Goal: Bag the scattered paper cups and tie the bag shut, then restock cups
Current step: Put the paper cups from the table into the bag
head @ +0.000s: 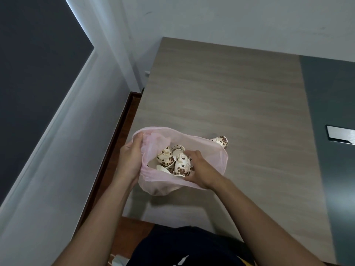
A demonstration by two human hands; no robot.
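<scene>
Right hand [199,169] clasps cup [182,166]; left hand [130,160] pinches bag [211,150] rim; fingertips hidden.

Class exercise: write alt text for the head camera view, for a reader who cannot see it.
Over a wood-grain table, a person's left hand holds open a thin pink plastic bag while the right hand lowers a white paper cup printed with brown coffee beans in among several alike. One more cup of the same print lies on the table just beyond the bag.

The bag [211,156] sits on the table [230,89] near its 7 o'clock corner. Cups [165,157] lie inside it; one cup [221,141] lies outside at the bag's 2 o'clock, touching it.
</scene>
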